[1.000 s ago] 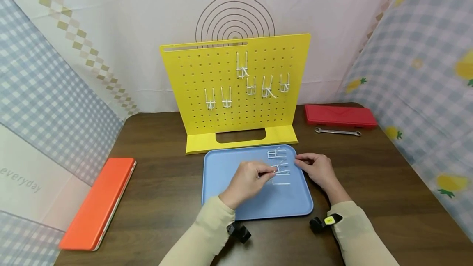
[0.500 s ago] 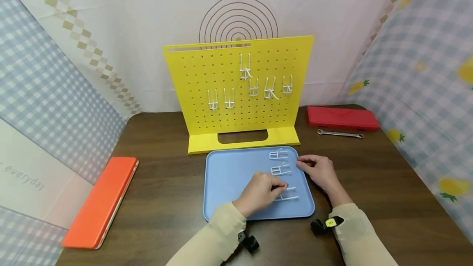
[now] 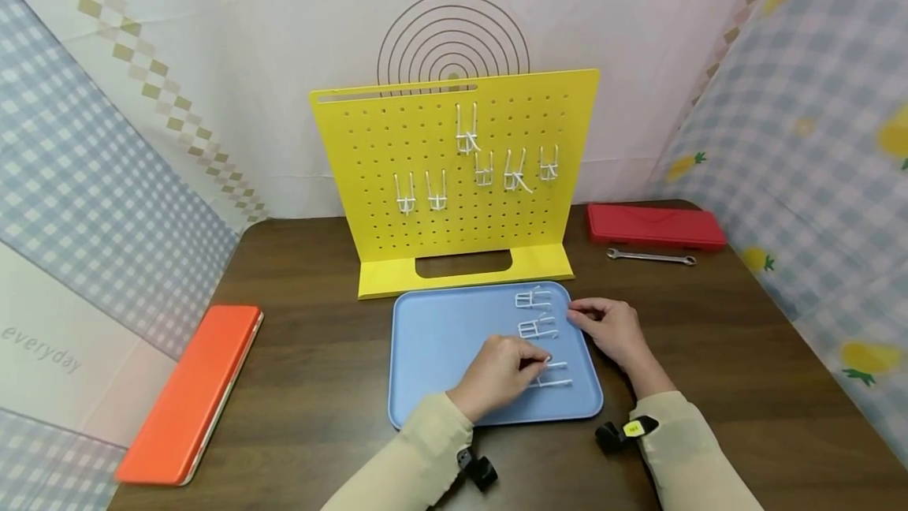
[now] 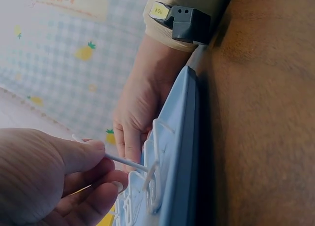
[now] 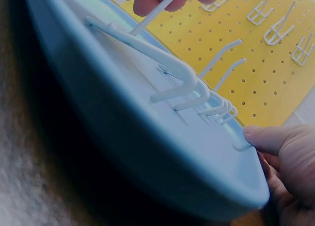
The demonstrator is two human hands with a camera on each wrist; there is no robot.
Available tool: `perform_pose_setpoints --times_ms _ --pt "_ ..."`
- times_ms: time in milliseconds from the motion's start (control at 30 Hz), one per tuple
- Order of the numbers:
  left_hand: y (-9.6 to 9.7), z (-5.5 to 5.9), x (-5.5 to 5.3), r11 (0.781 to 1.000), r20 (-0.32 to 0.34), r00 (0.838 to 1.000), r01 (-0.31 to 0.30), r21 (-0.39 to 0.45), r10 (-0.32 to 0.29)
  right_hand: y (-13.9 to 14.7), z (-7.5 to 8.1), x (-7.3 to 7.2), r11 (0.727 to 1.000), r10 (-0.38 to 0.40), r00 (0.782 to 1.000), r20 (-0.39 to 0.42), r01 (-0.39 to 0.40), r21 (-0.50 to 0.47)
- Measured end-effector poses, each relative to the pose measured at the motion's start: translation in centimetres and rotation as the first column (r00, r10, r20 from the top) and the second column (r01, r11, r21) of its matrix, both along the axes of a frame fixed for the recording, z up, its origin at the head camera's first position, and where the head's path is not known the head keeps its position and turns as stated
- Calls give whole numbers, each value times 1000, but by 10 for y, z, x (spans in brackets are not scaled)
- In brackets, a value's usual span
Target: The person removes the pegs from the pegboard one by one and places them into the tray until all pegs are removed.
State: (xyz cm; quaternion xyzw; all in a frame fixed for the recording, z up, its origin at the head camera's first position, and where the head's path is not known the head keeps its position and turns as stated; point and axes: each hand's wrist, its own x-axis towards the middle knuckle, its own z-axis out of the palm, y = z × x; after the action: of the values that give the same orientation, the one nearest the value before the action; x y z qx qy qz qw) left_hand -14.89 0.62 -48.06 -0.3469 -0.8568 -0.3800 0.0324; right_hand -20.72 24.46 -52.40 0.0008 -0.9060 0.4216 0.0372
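Observation:
In the head view, my left hand pinches the upright prong of a white wire pegboard hook low on the right side of the blue tray. The left wrist view shows this prong between thumb and fingers, the hook's frame down at the tray. Two more white hooks lie farther back on the tray. My right hand grips the tray's right rim; its thumb is on the rim's upper side in the right wrist view, and its other fingers are partly hidden below.
Behind the tray stands a yellow pegboard with several white hooks on it. A red case and a combination wrench lie at the back right. An orange-red case lies at the left of the brown table.
My left hand has moved right and toward the near edge of the tray, carrying the hook away from the others. Over the last half second it barely moves. The right hand stays at the rim.

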Motion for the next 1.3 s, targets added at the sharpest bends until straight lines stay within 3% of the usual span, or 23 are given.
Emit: perform_pose_setpoints --times_ms 833,1300 --pt "0 -1 1 999 -121 992 -24 -28 21 0 0 0 1000 -5 1000 -10 5 -5" --pt "2 -3 2 999 -118 993 -7 -36 3 0 0 1 1000 1 999 -44 -1 -11"
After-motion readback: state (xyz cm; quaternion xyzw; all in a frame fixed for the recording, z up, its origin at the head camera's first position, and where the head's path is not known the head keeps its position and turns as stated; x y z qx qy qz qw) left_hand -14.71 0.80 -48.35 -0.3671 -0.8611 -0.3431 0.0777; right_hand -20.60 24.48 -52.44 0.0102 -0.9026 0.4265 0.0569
